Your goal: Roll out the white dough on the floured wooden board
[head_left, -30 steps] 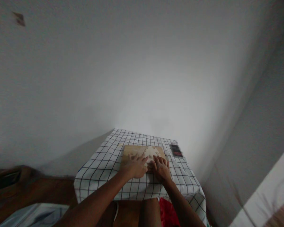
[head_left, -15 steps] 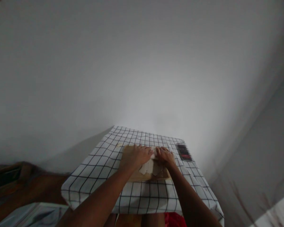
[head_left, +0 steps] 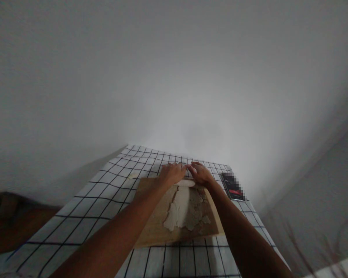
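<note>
A sheet of pale, cracked dough point(head_left: 180, 206) lies flattened on a wooden board point(head_left: 150, 227), its edges ragged and pieces broken off toward the right. Across the board's far edge is a pale cylinder point(head_left: 186, 183) that looks like a rolling pin; both its ends are hidden. My left hand point(head_left: 172, 173) rests over its left end, palm down, fingers stretched forward. Over the right end lies my right hand point(head_left: 201, 173), also palm down with the fingers extended. The fingertips of the two hands nearly meet.
Under the board is a white table cloth point(head_left: 104, 200) with black grid lines. A dark, partly pixelated flat object point(head_left: 232, 185) lies on the right. A pale scrap point(head_left: 133, 175) sits beyond the board's left corner. A wall point(head_left: 174, 96) stands behind the table.
Both hands have moved away from me to the board's far edge with the pale cylinder, uncovering more of the dough. My view has come closer over the table.
</note>
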Action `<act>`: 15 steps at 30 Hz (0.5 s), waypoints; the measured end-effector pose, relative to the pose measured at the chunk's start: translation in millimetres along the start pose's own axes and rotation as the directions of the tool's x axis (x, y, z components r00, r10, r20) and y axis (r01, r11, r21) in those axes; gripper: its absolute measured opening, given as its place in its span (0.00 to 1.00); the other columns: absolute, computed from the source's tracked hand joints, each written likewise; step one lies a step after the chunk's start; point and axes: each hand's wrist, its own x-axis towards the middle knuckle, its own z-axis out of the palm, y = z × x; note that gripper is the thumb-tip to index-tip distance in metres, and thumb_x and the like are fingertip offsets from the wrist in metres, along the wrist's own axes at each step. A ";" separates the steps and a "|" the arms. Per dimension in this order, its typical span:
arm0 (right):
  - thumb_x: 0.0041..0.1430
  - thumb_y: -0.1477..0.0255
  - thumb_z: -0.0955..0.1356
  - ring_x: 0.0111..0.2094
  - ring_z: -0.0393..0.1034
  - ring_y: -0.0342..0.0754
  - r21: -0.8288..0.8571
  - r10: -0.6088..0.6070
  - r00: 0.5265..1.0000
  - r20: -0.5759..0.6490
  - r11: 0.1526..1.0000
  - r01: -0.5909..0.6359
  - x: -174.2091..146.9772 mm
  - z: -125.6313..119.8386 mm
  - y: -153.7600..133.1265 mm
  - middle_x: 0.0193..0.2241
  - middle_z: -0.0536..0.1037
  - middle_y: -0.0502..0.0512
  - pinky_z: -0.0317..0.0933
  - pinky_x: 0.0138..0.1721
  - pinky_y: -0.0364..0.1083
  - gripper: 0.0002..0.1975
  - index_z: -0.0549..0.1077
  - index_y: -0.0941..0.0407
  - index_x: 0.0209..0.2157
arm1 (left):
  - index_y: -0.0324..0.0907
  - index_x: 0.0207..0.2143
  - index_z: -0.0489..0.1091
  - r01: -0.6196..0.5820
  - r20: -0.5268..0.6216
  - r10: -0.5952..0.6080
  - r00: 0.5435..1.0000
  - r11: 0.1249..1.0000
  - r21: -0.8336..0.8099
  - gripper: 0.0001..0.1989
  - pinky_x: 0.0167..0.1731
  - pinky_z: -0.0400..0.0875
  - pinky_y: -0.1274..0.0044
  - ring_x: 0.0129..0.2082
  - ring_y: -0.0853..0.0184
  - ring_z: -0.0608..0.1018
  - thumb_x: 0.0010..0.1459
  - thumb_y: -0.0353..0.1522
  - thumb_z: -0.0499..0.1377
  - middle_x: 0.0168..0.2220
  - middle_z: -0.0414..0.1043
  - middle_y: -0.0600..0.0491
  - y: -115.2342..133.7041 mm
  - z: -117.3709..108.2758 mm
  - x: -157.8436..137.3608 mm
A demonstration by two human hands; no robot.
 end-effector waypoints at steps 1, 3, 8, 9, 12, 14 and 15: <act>0.77 0.59 0.52 0.61 0.63 0.49 0.021 0.006 1.000 -0.022 1.000 -0.006 5.2 1.2 2.4 0.54 0.76 0.59 0.55 0.61 0.47 0.26 0.74 0.55 0.54 | 0.42 0.50 0.74 0.011 0.019 -0.011 1.000 1.000 -0.010 0.32 0.48 0.69 0.63 0.51 0.52 0.77 0.71 0.48 0.35 0.50 0.77 0.40 -1.0 1.0 4.9; 0.76 0.57 0.51 0.57 0.68 0.47 0.057 0.014 0.998 -0.053 0.998 -0.011 14.9 3.3 7.0 0.52 0.77 0.59 0.56 0.58 0.45 0.28 0.75 0.57 0.51 | 0.42 0.49 0.75 0.041 0.045 -0.040 0.998 0.999 -0.023 0.35 0.47 0.70 0.64 0.50 0.52 0.78 0.71 0.50 0.34 0.50 0.78 0.41 -2.7 2.9 12.7; 0.76 0.56 0.51 0.52 0.71 0.46 0.066 0.034 0.998 -0.044 0.997 -0.031 31.9 7.1 14.8 0.50 0.78 0.59 0.59 0.54 0.43 0.29 0.76 0.57 0.50 | 0.41 0.48 0.76 0.116 0.021 -0.116 0.993 0.993 -0.019 0.37 0.48 0.70 0.62 0.49 0.51 0.78 0.70 0.51 0.33 0.49 0.78 0.40 -5.4 6.3 20.3; 0.76 0.55 0.51 0.51 0.72 0.47 0.069 0.033 0.999 -0.023 0.997 -0.031 33.5 7.6 15.3 0.49 0.79 0.59 0.59 0.53 0.43 0.30 0.76 0.56 0.50 | 0.41 0.48 0.76 0.115 0.015 -0.115 0.993 0.993 -0.019 0.35 0.48 0.70 0.62 0.50 0.51 0.78 0.70 0.51 0.35 0.49 0.77 0.40 -6.0 7.0 20.3; 0.76 0.56 0.49 0.48 0.73 0.48 0.090 0.003 0.997 0.072 0.996 -0.009 34.6 9.6 16.4 0.45 0.80 0.59 0.61 0.50 0.43 0.31 0.76 0.57 0.48 | 0.42 0.50 0.75 0.095 0.008 -0.095 0.995 0.995 -0.019 0.30 0.49 0.69 0.61 0.51 0.51 0.77 0.70 0.48 0.39 0.51 0.76 0.41 -7.8 9.1 18.9; 0.77 0.57 0.48 0.47 0.74 0.48 0.081 -0.023 0.992 0.123 0.997 0.014 32.2 12.0 17.6 0.44 0.81 0.59 0.62 0.49 0.44 0.31 0.76 0.56 0.48 | 0.42 0.51 0.74 0.088 0.012 -0.088 0.996 0.996 -0.017 0.29 0.49 0.69 0.61 0.52 0.51 0.77 0.69 0.48 0.41 0.53 0.76 0.40 -8.0 9.8 16.7; 0.77 0.59 0.48 0.48 0.73 0.48 0.053 -0.033 0.991 0.131 0.998 0.026 29.9 13.5 18.5 0.45 0.80 0.59 0.62 0.49 0.44 0.30 0.76 0.56 0.49 | 0.43 0.51 0.74 0.083 0.016 -0.083 0.996 0.996 -0.015 0.29 0.49 0.69 0.61 0.53 0.50 0.76 0.69 0.48 0.41 0.53 0.75 0.40 -7.6 9.8 15.3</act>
